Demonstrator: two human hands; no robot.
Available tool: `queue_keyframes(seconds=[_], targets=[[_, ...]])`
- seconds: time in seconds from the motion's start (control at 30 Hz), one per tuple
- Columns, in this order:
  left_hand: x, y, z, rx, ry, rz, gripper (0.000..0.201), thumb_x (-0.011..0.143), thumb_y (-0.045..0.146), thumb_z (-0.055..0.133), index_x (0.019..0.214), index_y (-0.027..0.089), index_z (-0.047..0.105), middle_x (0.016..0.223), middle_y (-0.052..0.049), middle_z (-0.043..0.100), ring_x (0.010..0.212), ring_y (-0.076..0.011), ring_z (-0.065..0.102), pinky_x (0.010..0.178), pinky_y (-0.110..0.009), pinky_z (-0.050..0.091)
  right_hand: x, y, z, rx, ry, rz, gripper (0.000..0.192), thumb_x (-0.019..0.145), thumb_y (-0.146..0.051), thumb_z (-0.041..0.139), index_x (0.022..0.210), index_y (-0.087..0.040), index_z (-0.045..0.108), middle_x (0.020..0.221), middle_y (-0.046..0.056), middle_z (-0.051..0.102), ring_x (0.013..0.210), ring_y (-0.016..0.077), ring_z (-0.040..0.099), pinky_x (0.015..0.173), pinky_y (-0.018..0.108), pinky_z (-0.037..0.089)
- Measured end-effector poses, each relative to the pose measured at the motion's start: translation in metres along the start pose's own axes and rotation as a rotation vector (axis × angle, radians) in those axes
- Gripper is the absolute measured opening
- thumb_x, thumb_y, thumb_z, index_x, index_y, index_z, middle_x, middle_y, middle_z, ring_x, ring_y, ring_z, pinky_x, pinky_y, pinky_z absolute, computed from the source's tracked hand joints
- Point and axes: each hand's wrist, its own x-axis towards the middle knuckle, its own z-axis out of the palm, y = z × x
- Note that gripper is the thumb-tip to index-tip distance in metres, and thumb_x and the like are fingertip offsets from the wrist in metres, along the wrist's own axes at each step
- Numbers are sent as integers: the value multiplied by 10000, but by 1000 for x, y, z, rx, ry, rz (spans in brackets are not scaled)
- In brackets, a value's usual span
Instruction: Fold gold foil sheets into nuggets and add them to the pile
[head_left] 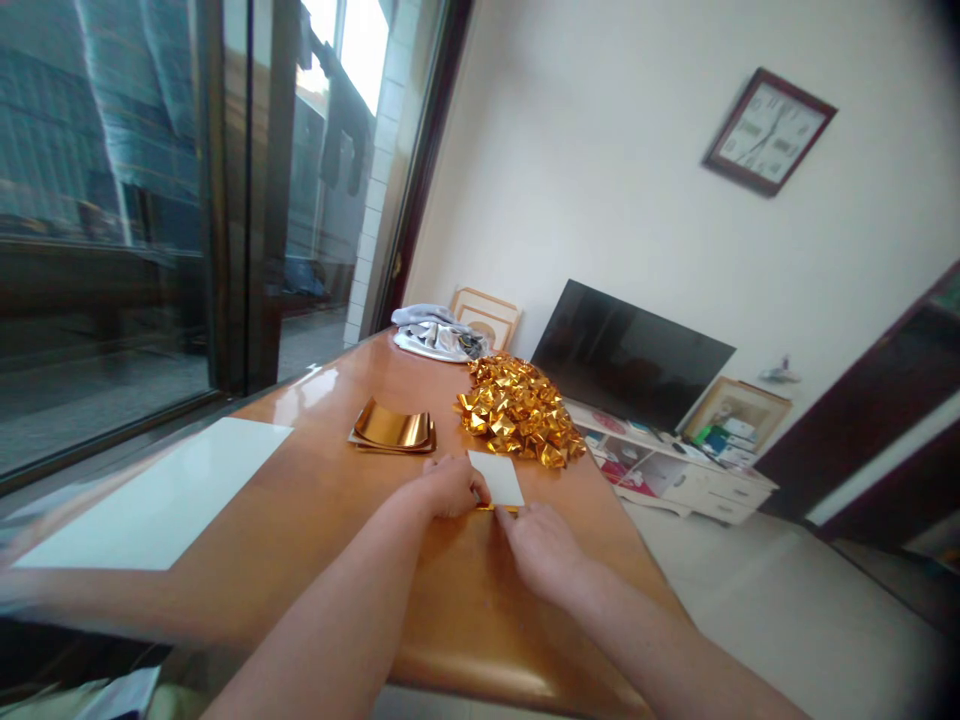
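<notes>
left hand [450,487] pinching the near-left edge of a small foil sheet [496,478], white side up | right hand [541,548] pinching its near-right edge | sheet sits mid-table [315,500] | stack of gold sheets [393,428] far-left, pile of gold folded pieces [519,408] just beyond

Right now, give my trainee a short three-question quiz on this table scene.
1. True or false: both hands press on the small white-backed gold foil sheet.
2. Which lies nearer the dark flat television screen: A, the heap of folded gold foil pieces, or B, the stack of curled gold foil sheets?
3. What hangs on the wall?

Key: 1 true, left hand, right hand. 2 A. 3 a square brown-framed clock.
</notes>
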Motion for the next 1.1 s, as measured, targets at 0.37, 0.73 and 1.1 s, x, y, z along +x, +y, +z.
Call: queue_keyframes(seconds=[0.37, 0.73, 1.1], targets=[[-1, -1, -2, -63, -18, -11, 265, 754, 287, 644, 951, 394, 785, 1009, 11, 747, 1082, -278, 553, 1009, -439, 367, 9, -8, -7, 14, 2, -63, 309, 830, -47, 487, 1075, -92, 669, 1011, 186, 698, 905, 288, 635, 761, 340, 431], [2, -4, -2, -106, -14, -57, 219, 728, 290, 659, 878, 381, 791, 993, 14, 759, 1111, -283, 572, 1003, -436, 386, 7, -10, -3, -76, -17, -141, 687, 822, -73, 481, 1495, -126, 355, 1015, 176, 706, 826, 283, 662, 663, 337, 413], [-3, 1, -2, -96, 48, -56, 177, 733, 313, 644, 849, 340, 775, 977, -20, 742, 1059, -289, 584, 984, -466, 380, 4, 1, 1, 29, 42, -86, 514, 869, -154, 451, 1359, -271, 555, 1018, 121, 629, 931, 262, 597, 749, 323, 409]])
